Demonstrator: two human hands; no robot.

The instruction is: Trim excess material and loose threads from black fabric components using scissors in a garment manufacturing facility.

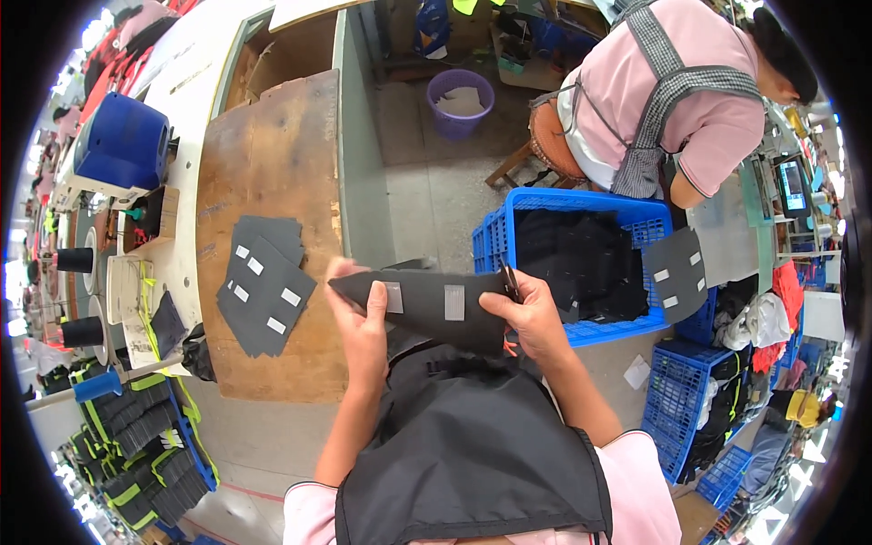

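Observation:
A dark grey fabric panel (420, 307) with two light rectangular patches is stretched between my hands in front of my black apron. My left hand (363, 338) is closed on its left end, thumb on top beside one patch. My right hand (534, 320) pinches the right end near the other patch. A slim black tool (510, 282), which looks like thread snips, sticks up from the right hand's fingers. A small orange-red bit shows below that hand; what it belongs to is hidden. Similar patched panels (265, 286) lie overlapping on the brown wooden board (272, 154) to the left.
A blue plastic crate (590, 198) holding black fabric pieces stands ahead right, with another patched panel (677, 275) at its right edge. Beyond it a co-worker (672, 100) sits on a stool. A purple bin (460, 104) stands on the floor ahead; blue crates (677, 400) are at right.

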